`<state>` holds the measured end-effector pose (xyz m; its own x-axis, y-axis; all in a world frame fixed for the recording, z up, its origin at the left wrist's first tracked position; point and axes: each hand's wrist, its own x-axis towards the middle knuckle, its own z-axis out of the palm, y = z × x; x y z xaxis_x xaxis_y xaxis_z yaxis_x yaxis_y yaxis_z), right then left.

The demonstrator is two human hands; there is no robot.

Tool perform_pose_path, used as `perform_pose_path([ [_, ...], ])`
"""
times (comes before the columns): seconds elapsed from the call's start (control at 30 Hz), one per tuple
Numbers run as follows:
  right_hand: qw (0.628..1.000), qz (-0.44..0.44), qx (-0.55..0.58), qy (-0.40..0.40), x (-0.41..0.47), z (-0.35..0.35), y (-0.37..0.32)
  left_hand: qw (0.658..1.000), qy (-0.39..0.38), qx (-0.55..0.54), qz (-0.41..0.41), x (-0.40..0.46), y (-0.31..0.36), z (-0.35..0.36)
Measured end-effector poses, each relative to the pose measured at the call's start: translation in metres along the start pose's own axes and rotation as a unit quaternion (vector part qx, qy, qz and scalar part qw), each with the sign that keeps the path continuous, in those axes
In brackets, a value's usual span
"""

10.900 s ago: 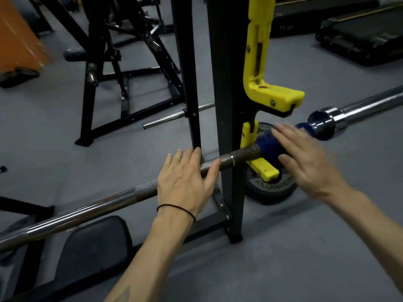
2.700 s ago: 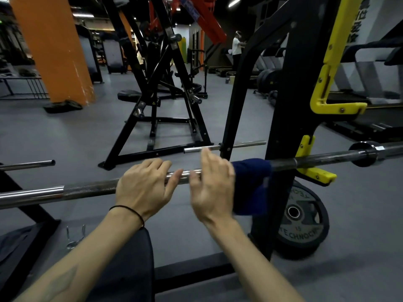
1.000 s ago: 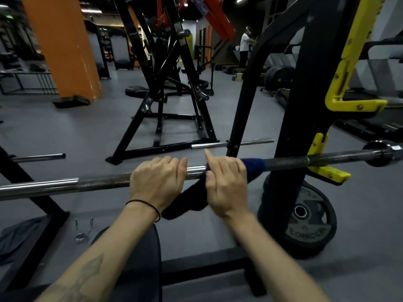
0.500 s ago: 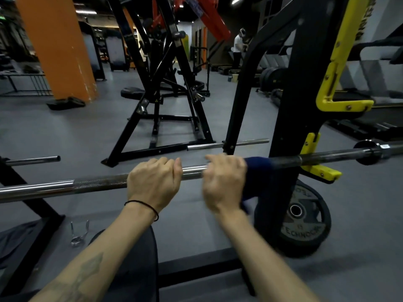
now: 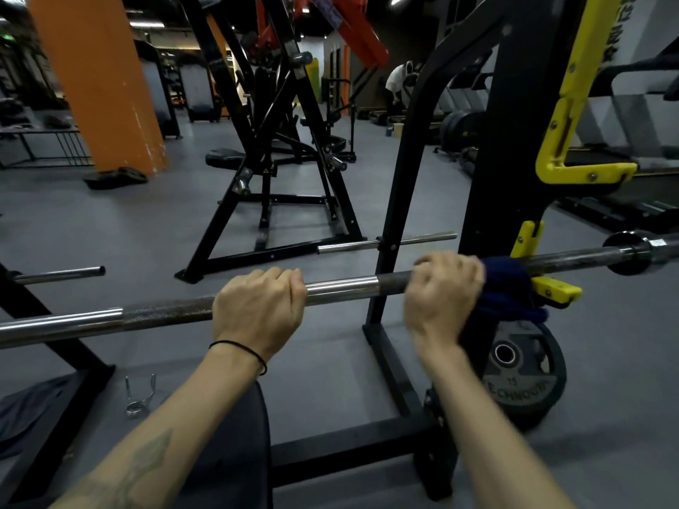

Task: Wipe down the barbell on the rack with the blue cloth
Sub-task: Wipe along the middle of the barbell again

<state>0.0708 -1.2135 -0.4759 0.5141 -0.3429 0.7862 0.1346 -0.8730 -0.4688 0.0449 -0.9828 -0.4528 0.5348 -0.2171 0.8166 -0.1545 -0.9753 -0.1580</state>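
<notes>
Barbell [image 5: 341, 286] sits on the rack's yellow hook [image 5: 554, 288]. Left hand [image 5: 259, 310] grips bare bar; right hand [image 5: 442, 297] grips blue cloth [image 5: 509, 292] wrapped on bar, just beside the hook.

Grey rubber floor [image 5: 147, 229] thru-out. Orange pillar [image 5: 99, 79] at 10 o'clock, black A-frame machine [image 5: 272, 148] at 12, treadmills [image 5: 624, 178] at 2–3. Weight plate [image 5: 525, 376] on floor at 4, spring collar [image 5: 139, 394] at 8. Ceiling strip lights, dim o/w.
</notes>
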Motion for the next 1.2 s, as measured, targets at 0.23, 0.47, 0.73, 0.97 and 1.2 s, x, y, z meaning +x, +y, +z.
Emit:
perform_pose_path([
  [0.23,0.973,-0.211,0.039,-0.083,-0.029,0.002,-0.036,1.000,-0.011,-0.010,0.000,0.001,-0.002,-0.002],
  [0.47,0.979,-0.183,-0.023,-0.081,0.023,-0.030,0.073,1.000,-0.012,-0.004,-0.002,0.000,0.000,-0.001],
  [0.73,0.979,-0.158,0.087,-0.091,-0.065,0.018,-0.093,0.999,-0.036,0.022,0.015,0.002,-0.001,-0.002],
  [0.97,0.952,-0.286,-0.048,-0.098,0.029,-0.026,0.050,1.000,-0.027,-0.003,0.013,0.000,-0.003,-0.006],
  [1.2,0.986,-0.138,-0.057,-0.077,0.033,-0.028,0.083,0.999,-0.039,-0.025,-0.015,0.003,-0.001,-0.006],
])
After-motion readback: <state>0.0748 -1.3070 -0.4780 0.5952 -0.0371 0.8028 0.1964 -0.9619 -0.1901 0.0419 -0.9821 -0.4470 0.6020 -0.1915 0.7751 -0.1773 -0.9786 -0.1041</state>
